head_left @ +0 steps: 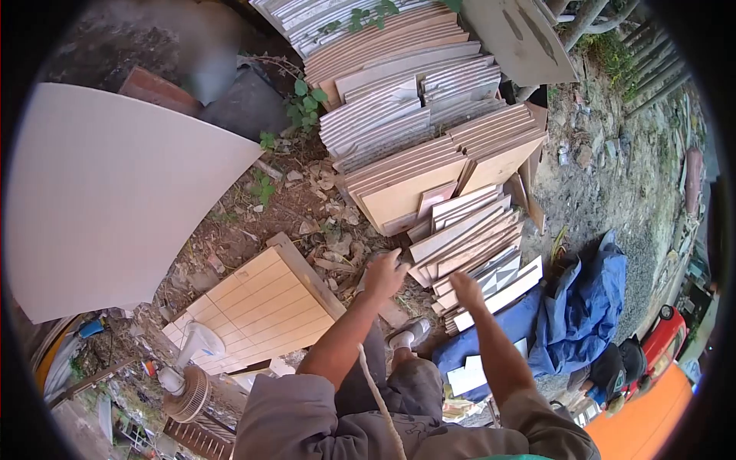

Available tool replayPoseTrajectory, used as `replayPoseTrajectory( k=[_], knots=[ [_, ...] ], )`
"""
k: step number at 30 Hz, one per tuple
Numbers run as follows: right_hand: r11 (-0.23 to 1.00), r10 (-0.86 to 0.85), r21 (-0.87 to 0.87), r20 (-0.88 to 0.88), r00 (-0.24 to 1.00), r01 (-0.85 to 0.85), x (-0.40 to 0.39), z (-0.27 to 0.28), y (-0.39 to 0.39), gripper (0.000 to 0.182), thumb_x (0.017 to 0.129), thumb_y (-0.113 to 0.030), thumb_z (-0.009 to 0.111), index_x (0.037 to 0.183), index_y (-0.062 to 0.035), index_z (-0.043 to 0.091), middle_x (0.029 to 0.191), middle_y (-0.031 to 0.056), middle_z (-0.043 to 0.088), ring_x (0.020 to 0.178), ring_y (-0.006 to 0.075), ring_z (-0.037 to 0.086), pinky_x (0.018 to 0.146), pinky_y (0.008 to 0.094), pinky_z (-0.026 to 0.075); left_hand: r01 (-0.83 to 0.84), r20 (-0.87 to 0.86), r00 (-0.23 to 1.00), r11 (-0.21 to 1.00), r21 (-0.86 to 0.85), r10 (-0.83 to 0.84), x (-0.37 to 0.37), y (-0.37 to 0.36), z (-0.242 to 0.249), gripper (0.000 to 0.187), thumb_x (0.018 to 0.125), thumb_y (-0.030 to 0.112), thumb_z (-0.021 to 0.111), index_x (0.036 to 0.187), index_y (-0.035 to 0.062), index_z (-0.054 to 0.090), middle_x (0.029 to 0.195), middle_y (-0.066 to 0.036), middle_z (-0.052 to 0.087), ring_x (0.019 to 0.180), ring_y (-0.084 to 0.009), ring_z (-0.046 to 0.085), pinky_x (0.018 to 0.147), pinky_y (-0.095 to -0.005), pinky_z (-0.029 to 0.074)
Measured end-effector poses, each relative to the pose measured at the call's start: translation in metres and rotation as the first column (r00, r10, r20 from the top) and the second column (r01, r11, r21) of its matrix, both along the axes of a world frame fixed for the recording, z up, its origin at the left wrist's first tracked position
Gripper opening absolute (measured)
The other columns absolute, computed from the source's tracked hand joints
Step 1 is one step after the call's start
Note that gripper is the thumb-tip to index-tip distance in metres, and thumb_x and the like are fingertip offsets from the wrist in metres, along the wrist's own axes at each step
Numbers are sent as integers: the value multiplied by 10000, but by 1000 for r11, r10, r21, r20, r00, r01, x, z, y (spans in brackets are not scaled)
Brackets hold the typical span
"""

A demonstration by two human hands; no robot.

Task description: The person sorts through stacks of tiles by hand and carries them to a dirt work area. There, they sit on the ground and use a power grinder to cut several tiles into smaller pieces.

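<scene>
My left hand (385, 276) reaches forward, fingers partly stretched and apart, with nothing in them. It is close to the left ends of a row of leaning tiles (461, 247). My right hand (466, 290) overlaps the nearer tiles in this row, its fingers mostly hidden behind the back of the hand; I cannot tell if they grip a tile. Just beside it is a tile with a grey-and-white triangle pattern (502, 273). A long white tile (510, 291) leans at the near end of the row.
Larger stacks of tiles (418, 180) stand beyond. A block of beige tiles (264, 295) and a white fan (201, 343) are at left, below a big pale panel (115, 199). Blue tarpaulin (579, 310) lies at right. Rubble and leaves cover the ground.
</scene>
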State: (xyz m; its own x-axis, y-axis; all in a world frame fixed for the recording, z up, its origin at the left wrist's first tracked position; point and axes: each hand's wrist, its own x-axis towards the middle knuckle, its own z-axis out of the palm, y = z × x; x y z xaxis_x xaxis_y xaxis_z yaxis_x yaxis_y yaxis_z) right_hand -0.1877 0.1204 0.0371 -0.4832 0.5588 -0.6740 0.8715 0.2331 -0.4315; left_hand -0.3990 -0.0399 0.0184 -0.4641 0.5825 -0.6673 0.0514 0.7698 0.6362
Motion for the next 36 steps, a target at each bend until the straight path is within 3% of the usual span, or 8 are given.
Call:
replayPoseTrajectory(
  k=[2, 4, 7, 11, 13, 22, 27, 36],
  knots=[
    [986, 147, 71, 43, 988, -150, 21, -26, 34, 346, 936, -393, 564, 1062, -92, 681, 996, 201, 687, 935, 393, 654, 832, 434, 512, 35, 14, 999, 999, -28, -35, -3, -32, -1, 506, 870, 355, 637, 1286, 69, 596, 1209, -210, 645, 1106, -377, 619, 962, -448, 481],
    [994, -104, -8, 175, 979, 107, -27, 36, 52, 427, 915, -400, 529, 1091, -35, 665, 1028, 278, 661, 1008, 453, 632, 872, 467, 495, 69, 63, 996, 994, -89, -64, -9, -63, -14, 491, 858, 385, 621, 1253, 94, 622, 1143, -215, 668, 1075, -377, 632, 934, -465, 493],
    [989, -145, 44, 183, 972, 139, -28, 52, 55, 437, 906, -406, 522, 1081, -33, 667, 1016, 274, 668, 1009, 440, 636, 883, 449, 494, 127, 68, 991, 966, -224, -115, -40, -88, -9, 482, 852, 382, 601, 1213, 64, 641, 1092, -227, 687, 1040, -394, 650, 905, -474, 503],
    [995, -97, 17, 193, 976, 96, -18, 53, 29, 420, 931, -419, 542, 1096, -57, 679, 1018, 208, 689, 1007, 365, 659, 873, 412, 501, 22, -52, 998, 975, -220, -35, -68, -113, -21, 501, 859, 365, 633, 1223, 22, 633, 1105, -207, 699, 1043, -346, 671, 894, -426, 522],
    [991, -109, -45, 261, 959, 125, -18, 61, 8, 416, 929, -417, 554, 1109, -64, 683, 1062, 202, 690, 1048, 354, 655, 902, 405, 501, -166, -74, 985, 973, -162, 156, -81, -111, -13, 479, 866, 349, 629, 1185, -9, 639, 1095, -222, 696, 1031, -347, 673, 885, -432, 519],
    [965, -92, -215, 253, 963, 149, 1, 92, -34, 405, 914, -401, 579, 1089, -56, 700, 1024, 200, 700, 1006, 333, 668, 876, 391, 506, -197, 25, 979, 970, -142, 202, -49, -92, -8, 535, 881, 366, 639, 1219, -49, 621, 1141, -224, 688, 1083, -316, 667, 934, -390, 510],
    [989, -118, -54, 282, 952, 138, 20, 95, -12, 457, 905, -413, 548, 1106, -26, 686, 1023, 205, 702, 1006, 334, 669, 892, 390, 504, -183, 69, 979, 973, -138, 194, -25, -91, -11, 538, 865, 394, 656, 1200, -28, 641, 1132, -214, 692, 1084, -309, 665, 938, -389, 503],
    [987, -122, -64, 301, 946, 148, 30, 104, -17, 494, 896, -453, 555, 1174, -61, 671, 1074, 245, 686, 1068, 399, 643, 925, 425, 493, -157, 28, 986, 976, -152, 163, -35, -118, -17, 484, 887, 362, 635, 1170, -31, 649, 1118, -204, 700, 1074, -314, 667, 912, -395, 511]
  ],
)
